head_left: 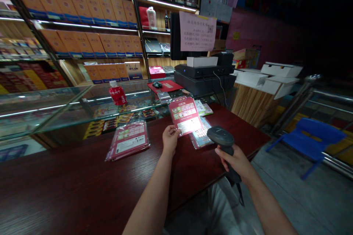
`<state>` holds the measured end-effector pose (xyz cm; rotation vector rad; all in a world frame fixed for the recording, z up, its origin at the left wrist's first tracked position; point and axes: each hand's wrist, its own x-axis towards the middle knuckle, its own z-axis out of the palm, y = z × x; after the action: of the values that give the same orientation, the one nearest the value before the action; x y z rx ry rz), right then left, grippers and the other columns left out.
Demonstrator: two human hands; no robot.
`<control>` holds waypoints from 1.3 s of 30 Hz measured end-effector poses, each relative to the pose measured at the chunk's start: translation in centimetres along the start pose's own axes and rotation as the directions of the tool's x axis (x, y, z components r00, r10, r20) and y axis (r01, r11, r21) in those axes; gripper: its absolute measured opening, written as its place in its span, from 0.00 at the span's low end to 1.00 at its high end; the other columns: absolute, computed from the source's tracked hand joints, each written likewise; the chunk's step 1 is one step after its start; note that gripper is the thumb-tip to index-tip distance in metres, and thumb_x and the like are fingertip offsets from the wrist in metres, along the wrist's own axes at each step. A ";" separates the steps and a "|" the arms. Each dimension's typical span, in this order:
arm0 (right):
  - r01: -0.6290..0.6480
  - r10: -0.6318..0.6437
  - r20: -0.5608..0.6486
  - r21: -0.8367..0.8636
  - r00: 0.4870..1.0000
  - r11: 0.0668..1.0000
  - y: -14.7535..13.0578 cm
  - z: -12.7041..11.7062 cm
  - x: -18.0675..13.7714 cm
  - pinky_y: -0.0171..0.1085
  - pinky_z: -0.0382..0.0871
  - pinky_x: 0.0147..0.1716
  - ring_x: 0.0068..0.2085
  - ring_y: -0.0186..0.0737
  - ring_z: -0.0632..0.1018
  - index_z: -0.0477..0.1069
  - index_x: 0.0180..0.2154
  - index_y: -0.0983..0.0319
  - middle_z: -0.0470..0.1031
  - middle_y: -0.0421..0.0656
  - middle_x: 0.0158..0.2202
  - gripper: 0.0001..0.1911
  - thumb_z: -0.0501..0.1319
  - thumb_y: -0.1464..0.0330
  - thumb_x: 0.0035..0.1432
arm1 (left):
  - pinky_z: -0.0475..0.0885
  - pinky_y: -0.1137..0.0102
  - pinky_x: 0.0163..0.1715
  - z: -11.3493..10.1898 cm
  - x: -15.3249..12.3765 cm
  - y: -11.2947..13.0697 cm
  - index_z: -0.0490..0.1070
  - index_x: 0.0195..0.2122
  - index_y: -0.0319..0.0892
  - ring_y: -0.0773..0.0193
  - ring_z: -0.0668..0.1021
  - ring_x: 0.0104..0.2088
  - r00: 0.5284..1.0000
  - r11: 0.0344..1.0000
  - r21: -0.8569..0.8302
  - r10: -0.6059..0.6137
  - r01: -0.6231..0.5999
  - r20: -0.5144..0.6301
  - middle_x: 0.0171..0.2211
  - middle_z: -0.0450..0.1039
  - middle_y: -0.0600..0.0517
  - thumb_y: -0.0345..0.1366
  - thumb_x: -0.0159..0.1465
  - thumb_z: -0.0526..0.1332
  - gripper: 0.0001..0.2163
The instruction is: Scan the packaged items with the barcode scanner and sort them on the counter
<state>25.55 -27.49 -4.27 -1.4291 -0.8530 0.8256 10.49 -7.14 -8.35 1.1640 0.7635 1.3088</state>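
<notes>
My left hand pinches the lower left corner of a red plastic-wrapped packet, which is tilted up above the table. A bright patch of light falls on the packet's lower part. My right hand is wrapped around the grip of a black barcode scanner, its head pointing left toward the packet. Below the scanner dangles a dark cord. Under and behind the raised packet lies a light blue packet, partly covered. To the left, a stack of similar red packets rests on the table.
The dark red wooden table meets a glass display counter, where a red bottle stands. Behind are a monitor, a black cash drawer and shelves of orange boxes. A blue chair stands at right.
</notes>
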 end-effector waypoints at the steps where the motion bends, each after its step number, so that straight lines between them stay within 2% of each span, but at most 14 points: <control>1: 0.002 -0.002 0.001 0.001 1.000 1.000 0.0 0.0 0.0 0.28 0.56 0.11 0.12 0.29 0.62 0.65 0.30 0.61 0.63 0.32 0.11 0.20 0.67 0.53 0.46 | 0.67 0.76 0.25 0.0 0.0 0.0 0.66 0.31 0.40 0.71 0.73 0.23 1.000 1.000 -0.001 0.000 0.000 0.002 0.24 0.72 0.56 0.37 0.45 0.68 0.15; 13: -0.023 0.024 -0.027 0.039 0.999 0.999 -0.1 0.3 0.1 0.28 0.57 0.10 0.12 0.28 0.64 0.68 0.32 0.63 0.65 0.33 0.14 0.23 0.69 0.53 0.43 | 0.69 0.74 0.29 -0.2 0.1 -0.3 0.66 0.32 0.40 0.69 0.75 0.25 1.000 1.000 0.010 -0.004 0.004 0.021 0.26 0.73 0.54 0.39 0.45 0.68 0.16; 21: -0.036 0.039 -0.042 0.065 0.998 0.997 -0.2 -0.2 -0.2 0.29 0.58 0.10 0.13 0.29 0.65 0.68 0.34 0.63 0.66 0.34 0.16 0.23 0.69 0.53 0.42 | 0.69 0.74 0.30 -0.3 0.0 -0.5 0.67 0.32 0.39 0.69 0.76 0.27 1.000 1.000 0.005 0.027 -0.027 0.009 0.26 0.74 0.53 0.37 0.46 0.68 0.15; 27: -0.029 0.031 -0.024 0.074 0.999 0.997 -0.5 -0.2 -0.7 0.29 0.57 0.10 0.13 0.29 0.64 0.68 0.33 0.63 0.66 0.34 0.15 0.23 0.69 0.53 0.42 | 0.71 0.72 0.25 -0.6 -0.4 1.0 0.65 0.31 0.40 0.67 0.75 0.23 0.997 0.997 0.017 -0.076 0.076 -0.005 0.24 0.73 0.53 0.39 0.43 0.69 0.17; 30: -0.044 0.046 -0.025 0.076 0.999 0.996 -0.5 0.0 -0.8 0.29 0.58 0.11 0.14 0.29 0.64 0.68 0.34 0.63 0.66 0.34 0.16 0.24 0.69 0.53 0.42 | 0.71 0.71 0.24 -2.1 -0.3 2.6 0.65 0.31 0.40 0.67 0.74 0.22 0.989 0.989 0.063 -0.129 0.134 -0.072 0.22 0.72 0.54 0.39 0.42 0.68 0.17; 32: -0.041 0.043 -0.022 0.082 0.999 0.996 -0.4 0.1 -0.7 0.29 0.58 0.11 0.14 0.28 0.64 0.69 0.34 0.63 0.65 0.34 0.16 0.24 0.69 0.53 0.41 | 0.71 0.71 0.24 -3.7 -0.2 3.7 0.66 0.31 0.40 0.66 0.75 0.22 0.985 0.986 0.112 -0.112 0.127 -0.129 0.23 0.72 0.54 0.39 0.43 0.68 0.16; 36: -0.028 0.030 -0.022 0.084 0.999 0.996 0.0 0.3 -0.4 0.29 0.57 0.10 0.13 0.28 0.64 0.68 0.33 0.63 0.65 0.34 0.15 0.24 0.70 0.53 0.41 | 0.70 0.71 0.29 -8.0 -0.2 5.3 0.68 0.32 0.40 0.64 0.76 0.27 0.963 0.956 0.293 0.069 0.011 -0.262 0.26 0.74 0.52 0.38 0.47 0.64 0.12; 39: -0.038 0.039 -0.017 0.086 0.999 0.996 0.2 0.5 -0.2 0.28 0.57 0.11 0.13 0.28 0.64 0.69 0.33 0.63 0.65 0.34 0.15 0.24 0.70 0.53 0.42 | 0.71 0.69 0.33 -11.2 -0.4 5.6 0.69 0.32 0.40 0.63 0.76 0.31 0.884 0.885 0.461 0.261 -0.058 -0.389 0.29 0.74 0.51 0.37 0.54 0.58 0.08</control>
<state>25.04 -27.43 -4.46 -1.3798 -0.7695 0.8669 -1.86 -5.86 -6.42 1.3195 1.3767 1.6252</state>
